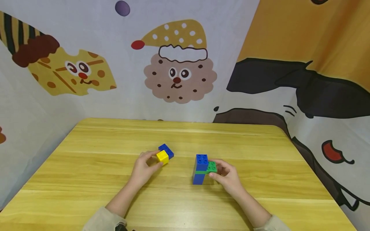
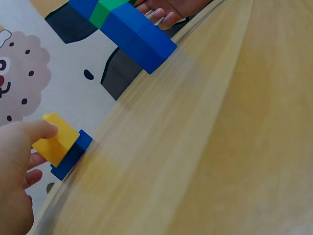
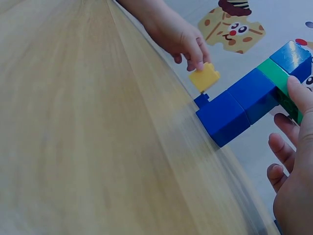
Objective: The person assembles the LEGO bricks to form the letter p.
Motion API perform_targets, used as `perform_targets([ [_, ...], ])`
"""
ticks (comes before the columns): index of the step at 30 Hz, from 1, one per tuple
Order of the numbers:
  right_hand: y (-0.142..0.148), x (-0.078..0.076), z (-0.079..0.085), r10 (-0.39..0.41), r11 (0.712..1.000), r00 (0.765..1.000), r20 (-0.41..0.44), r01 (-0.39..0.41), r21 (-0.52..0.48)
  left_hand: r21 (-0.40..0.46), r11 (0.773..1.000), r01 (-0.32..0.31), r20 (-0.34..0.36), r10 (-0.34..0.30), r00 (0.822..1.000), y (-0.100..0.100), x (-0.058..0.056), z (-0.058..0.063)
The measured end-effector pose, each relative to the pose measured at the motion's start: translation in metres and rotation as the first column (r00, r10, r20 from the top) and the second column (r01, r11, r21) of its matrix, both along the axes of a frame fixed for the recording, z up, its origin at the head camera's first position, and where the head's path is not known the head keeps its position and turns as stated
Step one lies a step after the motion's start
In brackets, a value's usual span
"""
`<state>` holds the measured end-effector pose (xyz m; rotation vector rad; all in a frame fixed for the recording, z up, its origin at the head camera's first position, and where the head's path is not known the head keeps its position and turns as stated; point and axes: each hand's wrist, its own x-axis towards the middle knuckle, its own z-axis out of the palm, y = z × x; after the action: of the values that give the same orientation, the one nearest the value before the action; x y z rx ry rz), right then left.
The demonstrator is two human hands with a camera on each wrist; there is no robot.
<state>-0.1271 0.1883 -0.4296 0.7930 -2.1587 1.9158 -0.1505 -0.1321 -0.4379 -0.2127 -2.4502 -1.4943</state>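
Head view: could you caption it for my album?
Left hand pinches a yellow block; right hand holds a blue-and-green tower.

Head view: L sleeve at approx. 7 o'clock, R sleeve at approx. 5, both lt. beige, plain fabric, ending partway up the forearm. Sm. blk item by L sleeve's edge, approx. 4 o'clock of it, mostly cut off; type unclear. L grip & R grip both bare.
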Motion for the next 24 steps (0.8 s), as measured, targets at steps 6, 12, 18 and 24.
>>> perform_targets([
  [6, 0.0, 0.0, 0.0, -0.015, 1.0, 1.0, 0.014, 0.015, -0.004, 0.011, 1.0, 0.005, -0.029, -0.004, 1.0, 0.003, 0.003, 0.005],
  [12, 0.0, 0.0, 0.001, -0.047, 0.999, 0.998, 0.038, 0.048, -0.013, 0.03, 0.999, 0.019, -0.059, -0.017, 0.998, 0.008, 0.007, 0.014],
  [18, -0.001, 0.001, 0.001, -0.064, 0.998, 0.997, 0.035, 0.064, -0.012, 0.063, 0.997, 0.047, -0.093, -0.041, 0.995, 0.015, 0.012, 0.025],
  [24, 0.0, 0.001, 0.001, -0.061, 0.998, 0.998, 0.03, 0.062, -0.019, 0.126, 0.988, 0.094, -0.134, -0.077, 0.988, 0.025, 0.018, 0.038],
])
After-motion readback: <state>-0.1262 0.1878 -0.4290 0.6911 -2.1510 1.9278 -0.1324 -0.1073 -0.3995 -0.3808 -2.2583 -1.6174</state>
